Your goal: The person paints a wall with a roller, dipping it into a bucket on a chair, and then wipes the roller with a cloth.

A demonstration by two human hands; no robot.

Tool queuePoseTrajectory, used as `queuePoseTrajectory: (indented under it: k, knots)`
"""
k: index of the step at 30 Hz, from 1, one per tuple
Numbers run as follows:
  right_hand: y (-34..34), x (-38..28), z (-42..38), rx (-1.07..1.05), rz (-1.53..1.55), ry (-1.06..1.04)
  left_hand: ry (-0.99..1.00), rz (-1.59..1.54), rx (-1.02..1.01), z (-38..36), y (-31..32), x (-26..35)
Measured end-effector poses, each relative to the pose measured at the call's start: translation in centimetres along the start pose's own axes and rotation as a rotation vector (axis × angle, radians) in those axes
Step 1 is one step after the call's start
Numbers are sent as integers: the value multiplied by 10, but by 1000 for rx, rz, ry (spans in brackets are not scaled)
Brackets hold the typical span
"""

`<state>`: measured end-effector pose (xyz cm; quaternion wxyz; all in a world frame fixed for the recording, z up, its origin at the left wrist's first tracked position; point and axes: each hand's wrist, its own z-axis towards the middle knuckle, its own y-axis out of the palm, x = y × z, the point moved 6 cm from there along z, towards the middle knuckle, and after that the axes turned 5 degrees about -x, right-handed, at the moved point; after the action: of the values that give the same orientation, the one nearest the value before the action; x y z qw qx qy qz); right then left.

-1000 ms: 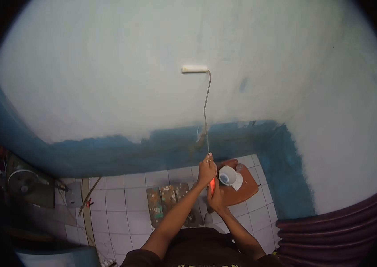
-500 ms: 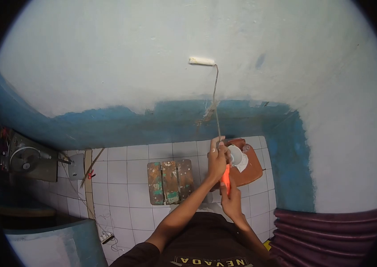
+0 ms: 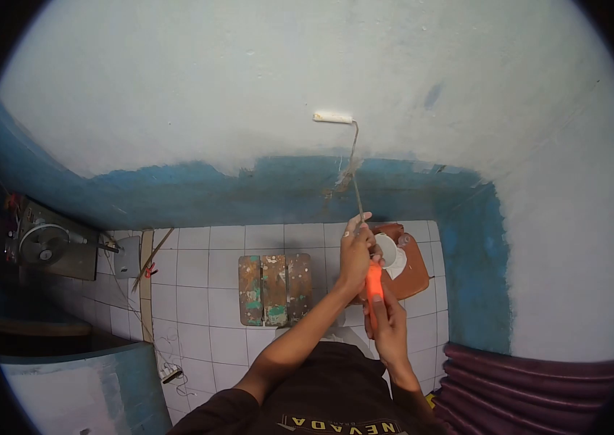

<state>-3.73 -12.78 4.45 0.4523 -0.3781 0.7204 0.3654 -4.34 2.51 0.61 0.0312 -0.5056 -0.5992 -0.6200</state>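
A paint roller (image 3: 333, 117) with a narrow white sleeve is up against the whitish upper part of the wall (image 3: 198, 80). Its thin metal rod (image 3: 357, 190) runs down toward me to an orange handle (image 3: 374, 281). My left hand (image 3: 355, 255) is wrapped round the rod where it meets the handle. Lower down, my right hand (image 3: 388, 322) grips the orange handle, its fingers closed around it. Below the whitish paint, a blue band (image 3: 213, 196) with an uneven upper edge crosses the wall.
A brown plastic chair (image 3: 414, 274) on the right carries a white paint container (image 3: 387, 250). Left of my arms stands a paint-spattered wooden stool (image 3: 275, 290) on the tiled floor. A fan (image 3: 44, 245) is at far left, with cables nearby. Maroon fabric (image 3: 532, 391) fills the lower right.
The roller has come down the wall a little and slightly right. My right hand has shifted a bit right and down with the handle; both hands keep their hold.
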Motion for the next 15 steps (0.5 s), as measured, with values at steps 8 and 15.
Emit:
queuePoseTrajectory:
  k: [8,15]
  knots:
    - [8,-11,3,-45,385,88,-80,-80,56,2,4,6]
    - [18,-16,5,-60,455,159,-136,-113,35,7,1,7]
